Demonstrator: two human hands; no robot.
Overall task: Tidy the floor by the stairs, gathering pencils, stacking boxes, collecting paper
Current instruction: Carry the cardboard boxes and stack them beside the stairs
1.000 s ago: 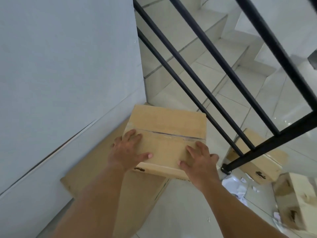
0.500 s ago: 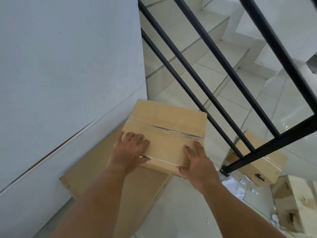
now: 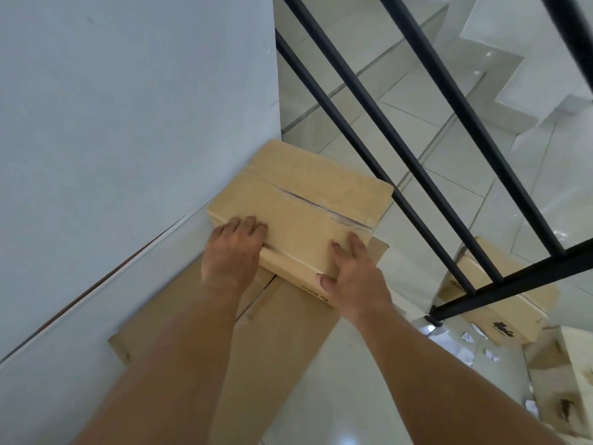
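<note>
Box-stacking step, I reckon: my left hand (image 3: 232, 255) and right hand (image 3: 354, 279) both clutch the taped box (image 3: 305, 200) mid-frame, on the flat carton (image 3: 282, 342). Next: square it against the wall (image 3: 128, 123), then let go.

The box (image 3: 301, 200) is covering the far end of the carton (image 3: 282, 332) beneath it, and the left forearm (image 3: 179, 364) is covering part of the carton's top. The right hand (image 3: 353, 281) is hiding part of the print on the box's front face. The railing (image 3: 417, 175) is crossing a second box (image 3: 500, 303). A third box (image 3: 574, 396) is running off the right edge and showing blurred. Paper scraps (image 3: 449, 345) are showing too small to tell apart.
</note>
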